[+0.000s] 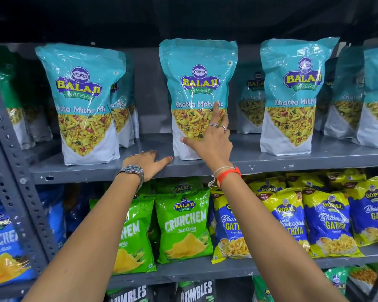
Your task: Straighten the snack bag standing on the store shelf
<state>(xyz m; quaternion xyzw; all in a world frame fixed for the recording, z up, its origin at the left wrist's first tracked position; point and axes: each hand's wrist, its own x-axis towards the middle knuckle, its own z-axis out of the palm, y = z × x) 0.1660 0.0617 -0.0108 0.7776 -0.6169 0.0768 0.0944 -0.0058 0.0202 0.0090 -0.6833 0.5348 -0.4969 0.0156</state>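
Note:
A teal Balaji Khatta Mitha Mix snack bag [192, 83] stands upright in the middle of the grey upper shelf [271, 160]. My right hand [210, 140] lies flat against the bag's front, fingers spread, index finger pointing up to the printed name and thumb at the lower left of the bag. My left hand [147, 161], with a wristwatch, rests palm down on the shelf's front edge just left of the bag's base, fingers apart and holding nothing.
Matching teal bags stand left [85, 101] and right [292, 94] on the same shelf, with more behind. Below are green Crunchem bags [183, 225] and blue-yellow Gopal bags [327, 223]. A perforated grey upright [15, 171] borders the left.

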